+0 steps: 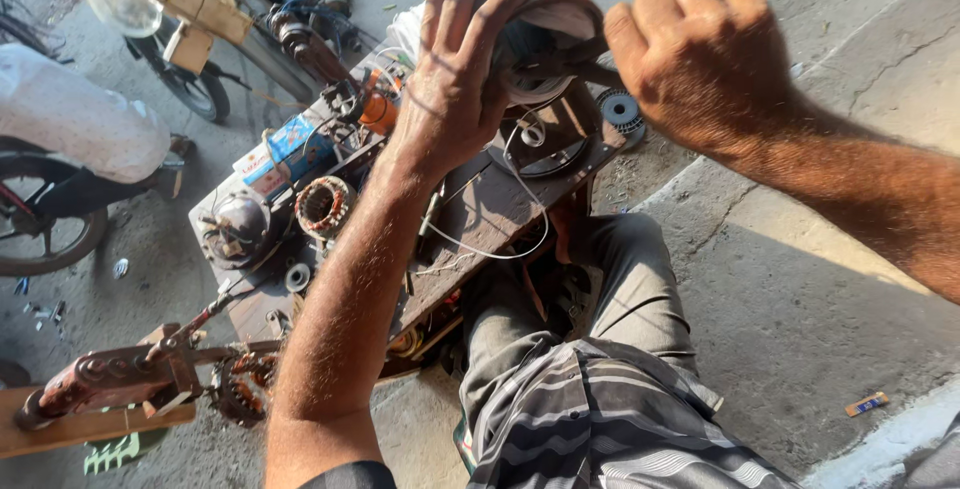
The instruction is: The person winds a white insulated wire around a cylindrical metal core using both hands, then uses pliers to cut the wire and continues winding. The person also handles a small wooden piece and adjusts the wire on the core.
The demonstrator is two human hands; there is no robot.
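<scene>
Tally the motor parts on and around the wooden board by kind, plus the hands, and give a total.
Hands: 2, the left hand and the right hand, both on the round motor part
Round motor part: 1
Copper-wound stator: 1
Black gear wheel: 1
Domed motor housing: 1
Total: 6

Both hands (580, 69) flank a motor part (545, 49) above the workbench (490, 214)

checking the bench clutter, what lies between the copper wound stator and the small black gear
In the head view, the left hand and forearm cross between the stator and gear.
</scene>
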